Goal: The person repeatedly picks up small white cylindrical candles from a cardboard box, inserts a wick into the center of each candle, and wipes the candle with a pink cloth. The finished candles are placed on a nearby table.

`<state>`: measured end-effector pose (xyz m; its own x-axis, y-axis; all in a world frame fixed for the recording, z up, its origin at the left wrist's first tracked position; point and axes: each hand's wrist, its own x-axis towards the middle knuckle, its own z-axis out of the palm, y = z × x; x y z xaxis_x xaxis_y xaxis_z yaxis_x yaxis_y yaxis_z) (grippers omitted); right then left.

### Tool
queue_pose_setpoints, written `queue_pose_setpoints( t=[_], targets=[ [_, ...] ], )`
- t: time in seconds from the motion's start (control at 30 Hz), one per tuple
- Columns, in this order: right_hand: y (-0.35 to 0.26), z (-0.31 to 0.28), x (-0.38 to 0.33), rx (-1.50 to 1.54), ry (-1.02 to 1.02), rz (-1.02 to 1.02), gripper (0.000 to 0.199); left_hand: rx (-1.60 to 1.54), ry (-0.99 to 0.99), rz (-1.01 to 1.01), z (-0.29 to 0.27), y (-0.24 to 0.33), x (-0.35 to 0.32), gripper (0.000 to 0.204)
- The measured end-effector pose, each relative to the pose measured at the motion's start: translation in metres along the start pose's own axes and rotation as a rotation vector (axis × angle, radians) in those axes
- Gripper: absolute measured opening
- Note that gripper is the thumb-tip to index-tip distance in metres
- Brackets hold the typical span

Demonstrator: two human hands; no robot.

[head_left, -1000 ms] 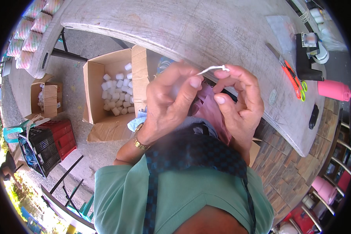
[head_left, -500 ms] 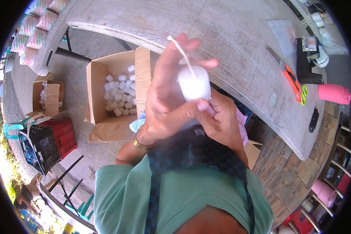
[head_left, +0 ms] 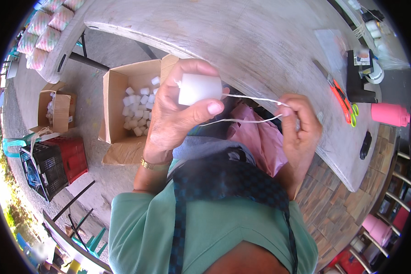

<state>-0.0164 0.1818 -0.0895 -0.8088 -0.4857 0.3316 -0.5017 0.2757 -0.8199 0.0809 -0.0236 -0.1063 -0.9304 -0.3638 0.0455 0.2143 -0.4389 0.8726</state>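
— Grey, weathered wooden tabletop (head_left: 242, 41) first? Spread from 11 o'clock round to 4 o'clock?

— Yes. Then, at 9 o'clock on the concrete below, an open brown cardboard box (head_left: 116, 98) with small white cylinders loose inside. Further out toward 8 o'clock, a red plastic crate (head_left: 73, 157) touching a black plastic crate (head_left: 41, 169).

— And at the centre?

— Crumpled pink plastic sheeting (head_left: 260, 137), low between the forearms, just under the strands.

— Hands next. Left?

— Left hand (head_left: 169, 121) raised just left of centre, fingers and thumb wrapped tight round a short white wax-like cylinder (head_left: 198, 88); thumb pad pressed beneath it.

— Right?

— Right hand (head_left: 301, 125) out at 3 o'clock, well apart from the left, fingers curled shut and pinching thin white string (head_left: 246, 121).

— Different from half a second back?

— Very. Then: both hands bunched together at the centre, cylinder between them, a short tail of string poking up toward 12 o'clock. Now: right hand drawn off sideways, two strands stretched out from the cylinder across to the pinch, upper one nearly straight, lower one sagging a little.

— Meaning?

— Probably a length of string pulled out through or from the cylinder, with the left hand as anchor. Exact attachment at the cylinder not clear.

— Anything small left over?

— Orange-handled scissors (head_left: 345, 102) flat on the table at 2 o'clock, untouched, beside a pink cylindrical cup (head_left: 390, 114) on its side.
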Motion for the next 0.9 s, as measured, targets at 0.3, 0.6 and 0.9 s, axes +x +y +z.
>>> queue_pose_setpoints(
  t=[0.3,0.6,0.9],
  targets=[
    [-0.011,-0.039,-0.005,-0.5,0.013,-0.208,0.021,0.124,-0.049,-0.062,0.007,-0.004,-0.003,0.056],
    [-0.04,0.014,-0.004,0.124,-0.201,0.096,0.038,-0.198,-0.212,-0.244,0.025,0.003,-0.009,0.081],
    [0.022,0.012,0.002,1.161,-0.287,-0.115,0.018,-0.292,-0.324,-0.389,0.016,0.0,-0.01,0.079]
  ],
)
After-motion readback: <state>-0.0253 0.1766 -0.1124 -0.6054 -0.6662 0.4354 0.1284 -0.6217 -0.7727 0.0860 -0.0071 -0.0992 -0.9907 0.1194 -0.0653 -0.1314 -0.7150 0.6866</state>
